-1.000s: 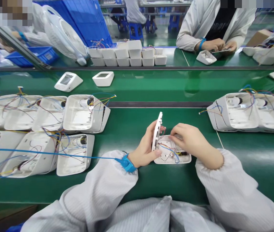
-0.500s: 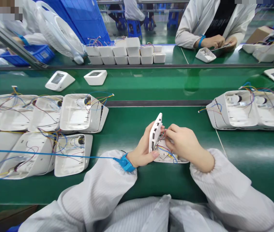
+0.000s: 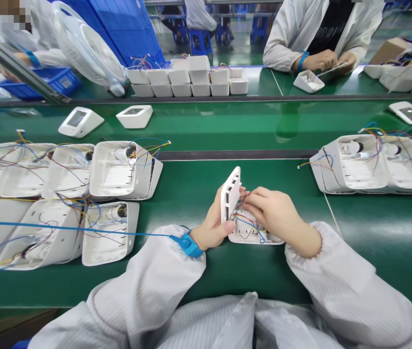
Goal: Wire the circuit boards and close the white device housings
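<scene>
My left hand (image 3: 213, 227) grips a white plastic cover (image 3: 230, 190) by its edge, thumb in front, and keeps it tilted nearly upright. Below the cover, a white housing (image 3: 242, 232) lies open on the green bench, with thin coloured wires (image 3: 251, 224) running up from it. My right hand (image 3: 275, 211) is closed, its fingertips pinching thin wires at the inner side of the cover. The exact point where those wires meet the cover is hidden by the fingers. A blue wrist strap (image 3: 190, 245) with a cord circles my left wrist.
Open white housings (image 3: 113, 169) with loose wires stand in rows at left; more housings (image 3: 360, 167) are at right. Behind, a green belt (image 3: 228, 126) carries finished-looking white units (image 3: 81, 122). Across it are a fan (image 3: 89, 46), stacked housings (image 3: 200, 89) and a co-worker's hands (image 3: 322, 60).
My left hand has shifted slightly left and turned the cover, showing more of its inner side. My right fingers stay at the wires. Units on the belt have moved left.
</scene>
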The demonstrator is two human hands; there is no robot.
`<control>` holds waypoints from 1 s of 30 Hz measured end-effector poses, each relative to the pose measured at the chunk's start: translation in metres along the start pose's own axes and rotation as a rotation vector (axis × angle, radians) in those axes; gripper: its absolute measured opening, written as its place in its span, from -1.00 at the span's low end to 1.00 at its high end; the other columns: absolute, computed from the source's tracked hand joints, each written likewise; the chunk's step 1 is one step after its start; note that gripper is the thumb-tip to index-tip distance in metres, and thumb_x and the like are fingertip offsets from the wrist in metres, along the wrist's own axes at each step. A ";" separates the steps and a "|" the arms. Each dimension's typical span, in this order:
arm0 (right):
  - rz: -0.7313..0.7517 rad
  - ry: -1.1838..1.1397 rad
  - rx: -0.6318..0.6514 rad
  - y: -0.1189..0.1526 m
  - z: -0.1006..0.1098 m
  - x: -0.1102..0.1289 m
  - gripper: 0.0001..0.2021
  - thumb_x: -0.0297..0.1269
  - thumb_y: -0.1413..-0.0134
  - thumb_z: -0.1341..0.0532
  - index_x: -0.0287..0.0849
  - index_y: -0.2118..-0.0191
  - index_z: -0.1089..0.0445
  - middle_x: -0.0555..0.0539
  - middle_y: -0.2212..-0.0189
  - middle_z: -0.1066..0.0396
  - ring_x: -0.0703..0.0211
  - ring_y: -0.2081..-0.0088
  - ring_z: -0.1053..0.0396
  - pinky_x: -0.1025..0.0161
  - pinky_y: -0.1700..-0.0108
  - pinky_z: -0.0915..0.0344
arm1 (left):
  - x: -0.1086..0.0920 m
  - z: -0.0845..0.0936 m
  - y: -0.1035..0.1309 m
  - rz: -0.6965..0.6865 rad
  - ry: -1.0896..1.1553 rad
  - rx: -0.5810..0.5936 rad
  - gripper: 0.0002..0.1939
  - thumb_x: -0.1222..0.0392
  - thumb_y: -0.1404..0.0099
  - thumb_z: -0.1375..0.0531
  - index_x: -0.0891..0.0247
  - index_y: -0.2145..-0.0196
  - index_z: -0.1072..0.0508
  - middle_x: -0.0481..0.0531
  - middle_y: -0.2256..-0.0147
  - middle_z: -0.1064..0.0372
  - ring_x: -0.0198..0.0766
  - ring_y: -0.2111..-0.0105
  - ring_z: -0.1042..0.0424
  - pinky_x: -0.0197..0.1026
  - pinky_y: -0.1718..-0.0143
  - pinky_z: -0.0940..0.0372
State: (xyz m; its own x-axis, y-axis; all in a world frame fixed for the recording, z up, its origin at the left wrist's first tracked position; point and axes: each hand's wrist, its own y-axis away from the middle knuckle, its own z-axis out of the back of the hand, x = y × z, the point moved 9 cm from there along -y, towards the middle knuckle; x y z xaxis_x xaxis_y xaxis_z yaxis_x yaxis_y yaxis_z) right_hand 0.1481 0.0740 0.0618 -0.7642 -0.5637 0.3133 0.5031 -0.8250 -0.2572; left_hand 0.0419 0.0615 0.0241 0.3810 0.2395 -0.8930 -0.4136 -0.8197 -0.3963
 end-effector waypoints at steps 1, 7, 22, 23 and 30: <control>0.007 -0.008 -0.002 0.000 0.000 0.001 -0.79 -0.19 -0.34 -0.13 -0.06 0.19 -0.52 0.01 0.24 -0.50 0.23 0.29 -0.43 0.27 0.29 -0.16 | 0.001 0.000 0.000 0.003 -0.003 -0.002 -0.17 -0.20 -0.27 -0.21 0.20 -0.32 0.02 0.30 -0.29 -0.01 0.18 -0.29 -0.09 0.24 -0.30 -0.01; -0.005 -0.039 0.007 -0.001 0.000 0.000 -0.79 -0.23 -0.34 -0.12 -0.11 0.19 -0.51 -0.03 0.26 -0.49 0.21 0.30 -0.41 0.27 0.29 -0.18 | 0.005 0.004 0.002 0.028 -0.060 -0.015 -0.13 -0.25 -0.25 -0.20 0.23 -0.33 0.00 0.30 -0.27 -0.05 0.18 -0.28 -0.10 0.22 -0.31 0.01; 0.096 -0.114 -0.012 0.001 0.002 0.005 -0.78 -0.36 -0.32 -0.08 -0.21 0.32 -0.44 -0.08 0.36 -0.41 0.16 0.27 -0.31 0.24 0.21 -0.22 | -0.002 0.000 -0.005 0.043 -0.119 0.045 -0.23 -0.24 -0.26 -0.18 0.22 -0.28 -0.15 0.25 -0.23 -0.18 0.18 -0.23 -0.19 0.17 -0.24 -0.15; 0.102 -0.117 -0.016 0.001 0.002 0.006 -0.78 -0.37 -0.31 -0.08 -0.21 0.32 -0.44 -0.08 0.35 -0.41 0.16 0.28 -0.31 0.24 0.21 -0.21 | -0.003 -0.001 -0.005 0.035 -0.133 0.053 -0.23 -0.23 -0.27 -0.17 0.21 -0.29 -0.13 0.24 -0.23 -0.18 0.18 -0.22 -0.19 0.17 -0.24 -0.16; 0.123 -0.114 -0.048 0.001 0.003 0.006 -0.78 -0.37 -0.30 -0.09 -0.20 0.33 -0.44 -0.07 0.35 -0.44 0.17 0.29 -0.31 0.24 0.24 -0.20 | -0.004 -0.005 -0.003 0.009 -0.161 0.069 -0.22 -0.19 -0.31 -0.16 0.20 -0.34 -0.04 0.23 -0.25 -0.14 0.16 -0.25 -0.15 0.16 -0.27 -0.12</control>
State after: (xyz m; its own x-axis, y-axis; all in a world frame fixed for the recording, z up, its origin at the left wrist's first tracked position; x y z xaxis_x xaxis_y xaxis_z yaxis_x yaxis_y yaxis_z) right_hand 0.1452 0.0697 0.0663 -0.6461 -0.6631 0.3780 0.5678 -0.7485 -0.3425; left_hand 0.0457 0.0605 0.0301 0.2421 0.3173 -0.9169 -0.4740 -0.7859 -0.3971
